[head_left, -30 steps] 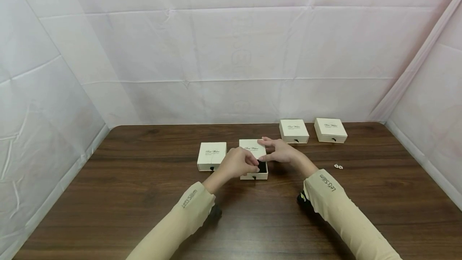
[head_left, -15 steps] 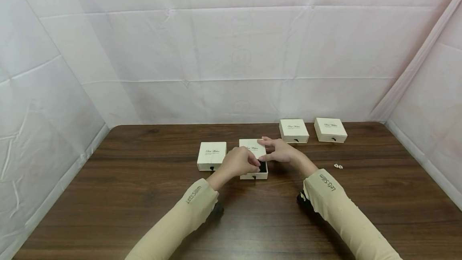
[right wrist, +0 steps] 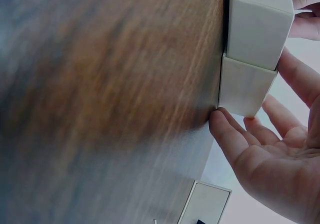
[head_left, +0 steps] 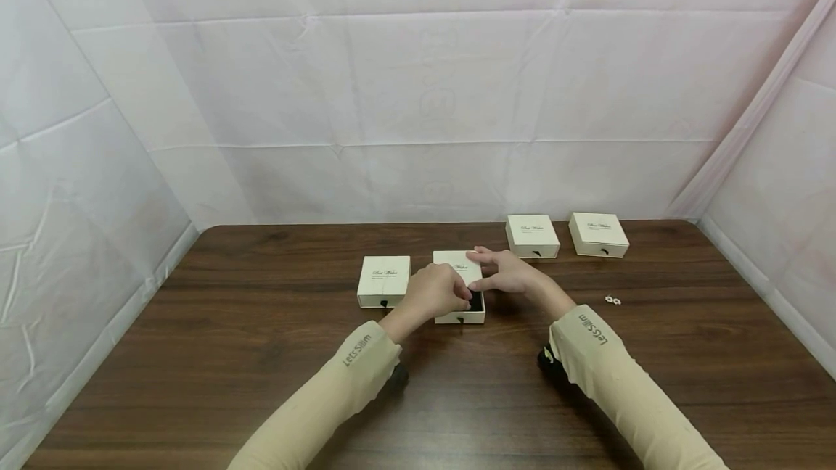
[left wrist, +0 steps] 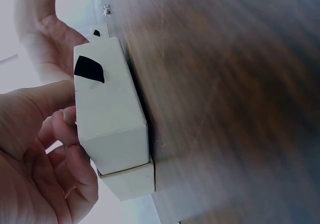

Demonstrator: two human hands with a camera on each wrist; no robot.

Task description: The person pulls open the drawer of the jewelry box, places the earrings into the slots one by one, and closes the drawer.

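Barely anything has shifted since the earlier frames: your left hand (head_left: 434,294) is still curling over the small cream cardboard drawer box (head_left: 460,316) mid-table, fingers pinching into its open black-lined tray, while your right hand (head_left: 506,272) is bracing the sleeve with extended fingers so it isn't sliding. Three matching closed boxes (head_left: 384,281) are sitting nearby on the dark wooden table (head_left: 196,354).

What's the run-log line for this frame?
left hand: at open drawer | right hand: steadying sleeve | drawer box: partly open | closed boxes: three | table: small white item

The left hand (head_left: 432,294) hides most of the open drawer (head_left: 475,302).
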